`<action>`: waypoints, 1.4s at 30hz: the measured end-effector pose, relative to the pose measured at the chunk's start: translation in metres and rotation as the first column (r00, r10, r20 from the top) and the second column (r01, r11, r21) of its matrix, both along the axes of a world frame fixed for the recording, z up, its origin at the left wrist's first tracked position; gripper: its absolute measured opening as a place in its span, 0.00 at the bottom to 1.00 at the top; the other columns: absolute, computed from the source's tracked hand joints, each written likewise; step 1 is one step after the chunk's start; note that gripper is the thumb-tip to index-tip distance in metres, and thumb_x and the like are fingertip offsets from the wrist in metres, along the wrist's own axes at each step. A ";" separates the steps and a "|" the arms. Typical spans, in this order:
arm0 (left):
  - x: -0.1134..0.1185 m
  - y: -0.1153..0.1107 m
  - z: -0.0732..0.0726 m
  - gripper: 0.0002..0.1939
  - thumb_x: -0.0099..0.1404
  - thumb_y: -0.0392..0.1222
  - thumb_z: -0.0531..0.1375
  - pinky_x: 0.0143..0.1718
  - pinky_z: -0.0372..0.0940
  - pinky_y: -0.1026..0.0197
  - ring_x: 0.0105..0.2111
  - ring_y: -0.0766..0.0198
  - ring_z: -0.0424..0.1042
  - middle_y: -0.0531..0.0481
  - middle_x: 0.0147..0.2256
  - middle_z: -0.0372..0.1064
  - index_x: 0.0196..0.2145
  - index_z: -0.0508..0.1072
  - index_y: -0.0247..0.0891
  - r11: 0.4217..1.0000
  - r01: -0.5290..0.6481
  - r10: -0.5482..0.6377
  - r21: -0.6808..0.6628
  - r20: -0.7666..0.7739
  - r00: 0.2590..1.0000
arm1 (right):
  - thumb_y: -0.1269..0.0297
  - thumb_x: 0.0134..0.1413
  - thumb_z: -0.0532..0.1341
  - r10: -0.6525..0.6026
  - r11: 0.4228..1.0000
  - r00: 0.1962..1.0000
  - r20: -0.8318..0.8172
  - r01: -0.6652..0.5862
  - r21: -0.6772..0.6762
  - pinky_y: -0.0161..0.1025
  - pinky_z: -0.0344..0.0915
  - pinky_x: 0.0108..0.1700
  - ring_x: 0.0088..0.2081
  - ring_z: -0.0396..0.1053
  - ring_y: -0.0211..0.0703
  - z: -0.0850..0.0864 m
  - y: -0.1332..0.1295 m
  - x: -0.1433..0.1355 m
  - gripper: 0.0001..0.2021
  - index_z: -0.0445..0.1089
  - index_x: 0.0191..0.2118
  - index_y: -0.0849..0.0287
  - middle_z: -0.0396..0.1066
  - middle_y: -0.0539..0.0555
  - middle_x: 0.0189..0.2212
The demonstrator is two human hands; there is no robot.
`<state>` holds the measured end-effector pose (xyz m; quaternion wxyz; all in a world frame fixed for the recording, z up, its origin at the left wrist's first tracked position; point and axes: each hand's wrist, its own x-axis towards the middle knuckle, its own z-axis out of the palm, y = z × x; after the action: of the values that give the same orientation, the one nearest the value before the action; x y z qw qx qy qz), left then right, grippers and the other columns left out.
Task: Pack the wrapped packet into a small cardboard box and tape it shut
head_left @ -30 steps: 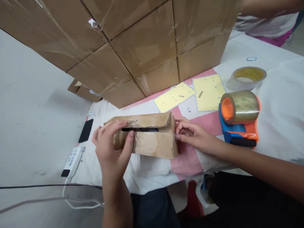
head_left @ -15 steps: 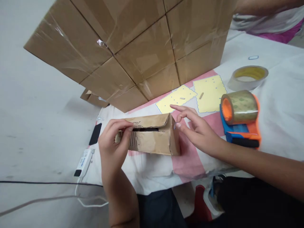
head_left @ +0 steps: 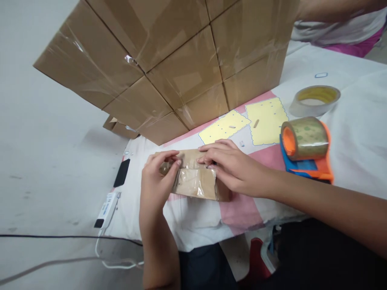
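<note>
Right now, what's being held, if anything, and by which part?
The small box, by its top: left hand toward the left end, right hand toward the right.

Your left hand (head_left: 159, 173) and right hand (head_left: 231, 165) are bare, with slender fingers, above slim, bare forearms (head_left: 314, 197). You wear plain black cloth (head_left: 308, 253) and dark navy cloth (head_left: 207, 268) lower down.
</note>
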<state>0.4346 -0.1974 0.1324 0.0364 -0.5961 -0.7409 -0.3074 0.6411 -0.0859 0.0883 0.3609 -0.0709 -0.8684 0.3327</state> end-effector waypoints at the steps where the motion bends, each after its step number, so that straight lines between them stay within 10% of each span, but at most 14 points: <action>1: 0.001 0.001 0.000 0.09 0.64 0.39 0.63 0.46 0.65 0.54 0.43 0.57 0.71 0.51 0.39 0.76 0.43 0.77 0.45 1.000 -0.004 0.004 0.011 -0.063 0.998 | 0.76 0.60 0.52 0.000 1.000 1.000 0.004 0.000 -0.004 0.52 0.54 0.59 0.57 0.65 0.52 0.000 0.000 0.001 0.11 0.65 0.44 0.54 0.73 0.56 0.47; 8: 0.007 -0.003 0.002 0.05 0.67 0.38 0.61 0.45 0.58 0.51 0.41 0.57 0.70 0.54 0.37 0.76 0.32 0.75 0.45 0.998 0.061 -0.051 0.032 -0.267 0.962 | 0.74 0.64 0.52 -0.004 1.000 0.999 0.052 0.003 0.012 0.50 0.53 0.56 0.58 0.66 0.52 0.001 -0.003 0.002 0.08 0.64 0.43 0.55 0.73 0.56 0.48; 16: 0.005 -0.030 0.007 0.25 0.68 0.61 0.57 0.54 0.49 0.44 0.61 0.44 0.62 0.47 0.58 0.70 0.57 0.72 0.49 0.948 0.207 -0.283 -0.241 -0.342 0.896 | 0.74 0.65 0.50 -0.012 0.999 0.996 0.084 0.015 -0.028 0.49 0.51 0.55 0.56 0.67 0.52 0.005 -0.004 0.004 0.08 0.63 0.43 0.56 0.74 0.56 0.45; 22: 0.012 -0.040 0.000 0.44 0.58 0.74 0.58 0.57 0.46 0.40 0.64 0.38 0.56 0.43 0.62 0.66 0.63 0.65 0.46 0.947 0.161 -0.270 -0.278 -0.420 0.866 | 0.73 0.65 0.50 -0.045 0.999 0.993 0.111 0.047 -0.024 0.49 0.52 0.55 0.55 0.67 0.52 0.006 -0.003 0.003 0.07 0.63 0.42 0.56 0.73 0.57 0.45; 33: 0.016 -0.043 -0.015 0.48 0.58 0.77 0.54 0.61 0.42 0.38 0.65 0.40 0.56 0.40 0.63 0.64 0.65 0.62 0.43 0.973 0.097 -0.182 -0.209 -0.441 0.879 | 0.72 0.64 0.52 -0.063 0.988 0.996 0.067 0.072 -0.138 0.53 0.56 0.58 0.59 0.66 0.52 0.005 -0.009 0.002 0.05 0.62 0.39 0.54 0.74 0.56 0.48; 42: 0.015 -0.040 -0.028 0.39 0.61 0.72 0.57 0.58 0.45 0.41 0.60 0.43 0.63 0.41 0.61 0.67 0.58 0.69 0.42 0.994 0.104 -0.108 -0.035 -0.480 0.871 | 0.62 0.63 0.59 -0.366 0.742 0.930 -0.024 0.277 -0.611 0.43 0.63 0.49 0.49 0.67 0.46 -0.013 -0.015 0.012 0.04 0.65 0.36 0.54 0.69 0.54 0.45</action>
<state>0.4495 -0.2372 0.1047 0.2001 -0.6935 -0.6760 -0.1485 0.6534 -0.1005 0.0753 0.4328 -0.3060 -0.6652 0.5259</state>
